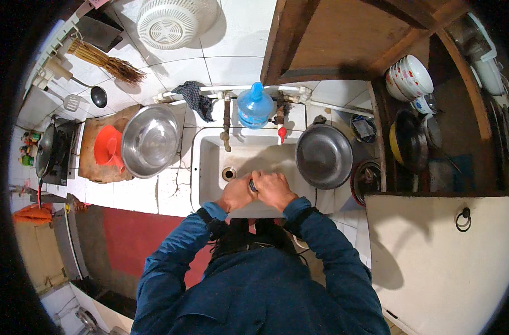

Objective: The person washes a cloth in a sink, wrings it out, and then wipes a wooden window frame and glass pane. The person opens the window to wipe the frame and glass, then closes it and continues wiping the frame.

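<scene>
Above the front of a white ceramic sink (197,167), my left hand (237,193) and my right hand (274,189) are pressed together. Both are closed around a small dark object (253,184); only a sliver shows between them, so I cannot tell what it is. Just beyond my left hand is the drain hole (228,173). A brass-coloured tap (225,142) and a tap with a red handle (282,135) reach over the sink's back rim. Between the taps stands a blue plastic water bottle (255,109).
A dark pan (324,156) rests at the sink's right edge. Left are a steel basin (151,141), a red plastic vessel (108,145) and a wooden board (87,161). A checked cloth (197,100) hangs on the pipe. An open cabinet door (430,251) juts out right.
</scene>
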### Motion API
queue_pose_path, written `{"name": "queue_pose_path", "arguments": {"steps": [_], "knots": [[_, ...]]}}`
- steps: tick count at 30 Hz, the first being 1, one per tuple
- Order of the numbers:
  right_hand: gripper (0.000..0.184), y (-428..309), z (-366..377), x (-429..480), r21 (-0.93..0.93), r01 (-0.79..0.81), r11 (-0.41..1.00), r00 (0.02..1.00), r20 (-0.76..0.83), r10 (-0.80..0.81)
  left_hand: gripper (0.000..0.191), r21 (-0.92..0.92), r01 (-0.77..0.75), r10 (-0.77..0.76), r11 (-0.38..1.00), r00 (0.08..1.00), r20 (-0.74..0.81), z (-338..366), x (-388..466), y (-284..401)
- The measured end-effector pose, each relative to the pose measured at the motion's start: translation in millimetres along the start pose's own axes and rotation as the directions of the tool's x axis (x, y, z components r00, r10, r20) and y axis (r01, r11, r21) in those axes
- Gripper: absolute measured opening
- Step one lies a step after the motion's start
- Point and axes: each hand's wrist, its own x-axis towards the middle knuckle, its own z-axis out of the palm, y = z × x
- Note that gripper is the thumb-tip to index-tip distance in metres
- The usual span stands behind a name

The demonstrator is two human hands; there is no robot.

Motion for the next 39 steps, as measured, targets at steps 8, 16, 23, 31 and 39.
{"name": "queue_pose_path", "arguments": {"steps": [8,16,23,31,39], "knots": [[0.044,1,5,0,-0.004,-0.134,0.991,0.990,0.041,0.135,0.047,0.269,-0.041,0.062,0.962,0.996,-0.071,2,4,11],[0.038,4,13,-5,0.153,-0.242,0.958,0.970,0.078,0.232,0.041,0.373,-0.210,0.260,0.904,0.962,-0.089,11,2,2],[0.020,9,26,-10,0.280,-0.278,0.919,0.960,0.055,0.274,0.030,0.452,-0.227,0.277,0.863,0.960,-0.047,7,-5,6],[0.058,19,48,-30,0.700,-0.286,0.654,0.941,0.074,0.331,0.041,0.342,-0.128,0.185,0.931,0.973,-0.140,2,-12,-10],[0.061,88,78,-116,0.879,-0.301,-0.369,0.630,0.474,0.615,0.041,-0.200,0.259,-0.307,0.945,0.913,-0.270,-47,-51,-89]]}}
